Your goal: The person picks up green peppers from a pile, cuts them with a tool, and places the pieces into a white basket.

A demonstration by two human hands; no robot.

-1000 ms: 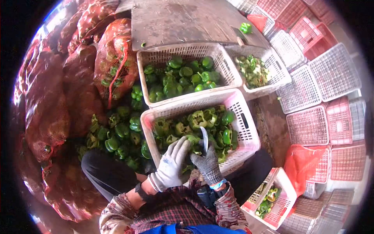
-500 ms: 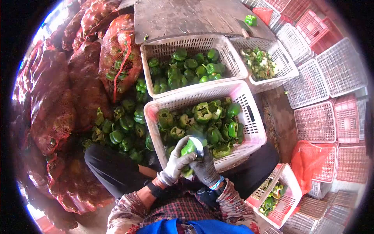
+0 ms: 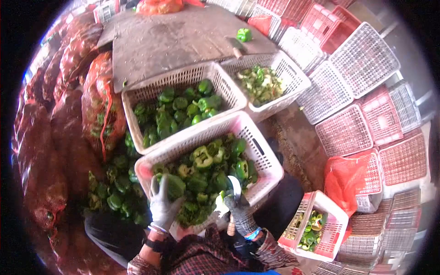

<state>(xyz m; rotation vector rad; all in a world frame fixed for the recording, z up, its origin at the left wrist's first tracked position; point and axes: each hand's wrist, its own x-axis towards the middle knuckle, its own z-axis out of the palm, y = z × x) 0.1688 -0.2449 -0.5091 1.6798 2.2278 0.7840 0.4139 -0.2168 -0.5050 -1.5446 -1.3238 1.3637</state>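
My left hand (image 3: pixel 162 208), in a pale glove, is closed around a green bell pepper (image 3: pixel 172 186) at the near left of the middle crate (image 3: pixel 275 175). My right hand (image 3: pixel 242 216), in a dark grey glove, grips a knife with a curved blade (image 3: pixel 235 185) and a wooden handle that shows below the fist. A pale green cut piece of pepper (image 3: pixel 222 204) sits against the fingers of my right hand. Cut and hollowed green peppers (image 3: pixel 201 157) fill the crate under both hands.
Behind stands a crate of whole green peppers (image 3: pixel 176 107), beside a crate of pepper scraps (image 3: pixel 261 85). Red mesh sacks (image 3: pixel 73 123) and loose peppers (image 3: pixel 119 188) lie left. A small crate (image 3: pixel 337 220) and stacked crates (image 3: pixel 343 130) are right. A board (image 3: pixel 174 36) lies beyond.
My hands have separated; the left has moved left with the pepper, while the right keeps the knife and now has a cut piece at its fingers. The view has shifted right.
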